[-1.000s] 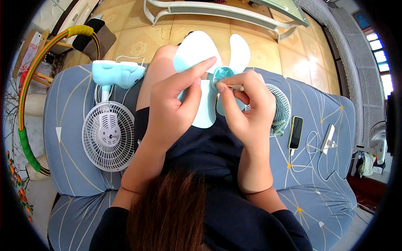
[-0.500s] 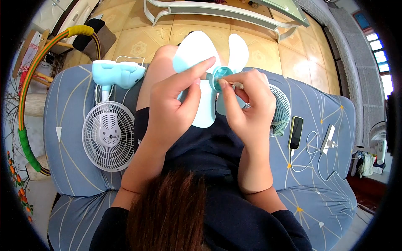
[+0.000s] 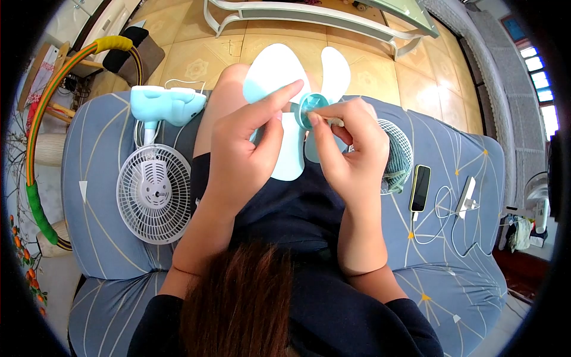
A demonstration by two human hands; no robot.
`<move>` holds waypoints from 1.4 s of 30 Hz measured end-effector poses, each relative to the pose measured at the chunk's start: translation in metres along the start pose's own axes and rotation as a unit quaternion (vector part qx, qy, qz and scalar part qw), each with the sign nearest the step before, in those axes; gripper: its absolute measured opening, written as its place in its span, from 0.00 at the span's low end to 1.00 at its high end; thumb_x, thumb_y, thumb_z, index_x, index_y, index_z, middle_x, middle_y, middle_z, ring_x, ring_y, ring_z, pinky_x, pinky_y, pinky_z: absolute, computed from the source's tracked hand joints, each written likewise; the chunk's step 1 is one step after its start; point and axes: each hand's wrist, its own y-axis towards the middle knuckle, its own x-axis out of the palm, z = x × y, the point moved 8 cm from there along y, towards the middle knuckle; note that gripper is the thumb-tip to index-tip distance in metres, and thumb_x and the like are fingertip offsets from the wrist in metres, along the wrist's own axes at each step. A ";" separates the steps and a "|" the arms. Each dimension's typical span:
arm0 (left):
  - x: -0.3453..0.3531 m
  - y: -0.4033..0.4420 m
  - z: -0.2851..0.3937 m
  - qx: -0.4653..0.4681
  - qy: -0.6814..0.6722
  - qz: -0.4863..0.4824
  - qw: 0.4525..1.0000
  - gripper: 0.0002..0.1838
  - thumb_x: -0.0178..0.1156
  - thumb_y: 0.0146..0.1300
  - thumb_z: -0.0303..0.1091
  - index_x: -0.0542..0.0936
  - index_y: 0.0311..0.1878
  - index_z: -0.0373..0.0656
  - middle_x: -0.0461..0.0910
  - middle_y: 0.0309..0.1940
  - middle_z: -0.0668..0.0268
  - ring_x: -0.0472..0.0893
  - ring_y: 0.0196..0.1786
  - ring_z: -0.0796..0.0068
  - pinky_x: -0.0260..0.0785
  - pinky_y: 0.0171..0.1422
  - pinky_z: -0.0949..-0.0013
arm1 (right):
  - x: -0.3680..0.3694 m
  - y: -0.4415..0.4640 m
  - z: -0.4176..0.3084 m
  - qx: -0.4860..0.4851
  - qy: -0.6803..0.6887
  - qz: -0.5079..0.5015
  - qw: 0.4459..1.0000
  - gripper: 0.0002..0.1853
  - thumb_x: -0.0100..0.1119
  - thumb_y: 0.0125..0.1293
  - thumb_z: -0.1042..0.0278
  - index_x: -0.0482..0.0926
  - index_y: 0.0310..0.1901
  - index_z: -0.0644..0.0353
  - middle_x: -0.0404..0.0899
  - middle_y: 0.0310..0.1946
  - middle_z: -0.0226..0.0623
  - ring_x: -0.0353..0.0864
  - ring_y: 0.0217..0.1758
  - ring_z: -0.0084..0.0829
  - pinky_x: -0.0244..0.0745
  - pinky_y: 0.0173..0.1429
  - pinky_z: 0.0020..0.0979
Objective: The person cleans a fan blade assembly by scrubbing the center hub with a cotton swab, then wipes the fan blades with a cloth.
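A pale blue fan blade [image 3: 289,157] with several petals is held above my lap, its round hub [image 3: 312,106] facing up toward me. My left hand [image 3: 241,157] is closed on it from the left, index finger and thumb lying along the petals beside the hub. At the hub's rim, my right hand [image 3: 360,146] pinches with thumb and index finger. A small pale bit shows under its fingers, too hidden to name. Left of my leg lie a light blue fan motor housing [image 3: 163,104] and a white round fan grille [image 3: 154,193].
At my right is a white mesh basket or grille [image 3: 401,154] with greenish cloth-like material inside. Further right on the grey patterned sofa [image 3: 238,334] lie a phone [image 3: 420,189] on a cable and a white power strip [image 3: 467,196]. A glass-topped table [image 3: 297,13] stands ahead.
The fan blade and both hands have shifted very slightly left, and the hub is tilted a little more toward me. The grip of both hands looks the same.
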 end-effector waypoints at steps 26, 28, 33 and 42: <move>-0.001 0.000 -0.003 -0.024 -0.006 0.006 1.000 0.21 0.53 0.66 0.15 0.83 0.60 0.40 0.79 0.29 0.69 0.71 0.29 0.86 0.63 0.34 0.78 | 0.001 -0.001 -0.002 0.020 0.031 0.000 0.999 0.05 0.68 0.54 0.77 0.81 0.30 0.57 0.76 0.23 0.31 0.73 0.28 0.34 0.65 0.39 0.35; 0.000 -0.001 -0.004 -0.005 -0.011 0.012 1.000 0.21 0.53 0.66 0.14 0.83 0.59 0.40 0.77 0.25 0.71 0.69 0.25 0.88 0.62 0.29 0.79 | 0.000 -0.001 -0.005 -0.021 -0.021 0.016 0.999 0.05 0.68 0.54 0.77 0.82 0.30 0.57 0.76 0.23 0.31 0.72 0.27 0.34 0.66 0.38 0.34; -0.001 0.000 0.000 -0.012 -0.006 0.006 1.000 0.21 0.53 0.65 0.14 0.83 0.59 0.39 0.77 0.26 0.71 0.69 0.25 0.88 0.62 0.30 0.79 | 0.001 0.000 -0.001 0.035 0.044 -0.011 0.998 0.05 0.68 0.54 0.77 0.82 0.30 0.57 0.75 0.22 0.31 0.72 0.28 0.34 0.65 0.38 0.34; 0.000 0.000 -0.001 -0.016 -0.015 0.004 1.000 0.22 0.53 0.66 0.14 0.82 0.60 0.40 0.77 0.27 0.71 0.70 0.27 0.87 0.63 0.31 0.79 | 0.000 0.000 -0.001 0.039 0.031 -0.037 0.998 0.04 0.66 0.58 0.83 0.83 0.34 0.65 0.79 0.26 0.34 0.71 0.27 0.22 0.63 0.28 0.18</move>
